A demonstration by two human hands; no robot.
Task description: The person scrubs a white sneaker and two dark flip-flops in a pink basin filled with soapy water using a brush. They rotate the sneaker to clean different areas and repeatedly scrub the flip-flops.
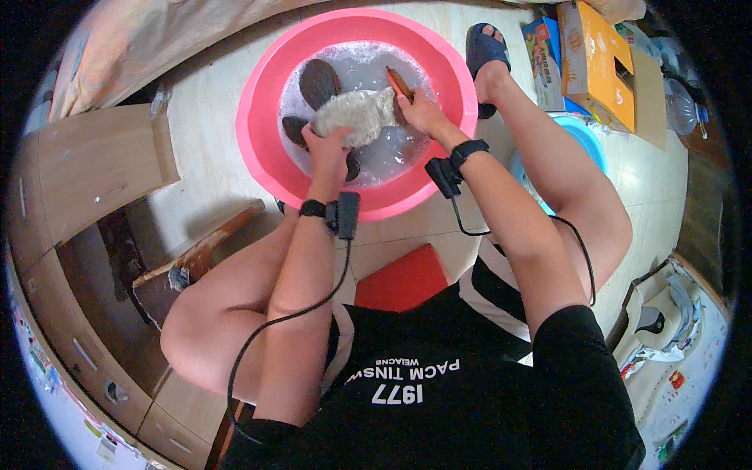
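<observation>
A pink plastic basin (258, 76) holds cloudy, sudsy water. Over the water, my left hand (330, 150) grips the near left edge of a wet, pale shoe (352, 117), its fingers partly hidden. My right hand (424, 111) is closed around a brush (399, 83) with an orange-red and brown handle, at the shoe's right end; the bristles are hidden. Beyond my left hand a dark shoe sole (319, 82) shows above the water. Another dark piece (295, 130) lies at the basin's left, and a small dark one (352, 167) close to my left wrist.
A red stool or box (402, 279) stands between my legs. Right of the basin are my slippered foot (487, 53), an orange carton (596, 67) and a light-blue basin (578, 135). A wooden piece (200, 244) and cabinets (88, 170) are at left. Cables hang from both wrist devices.
</observation>
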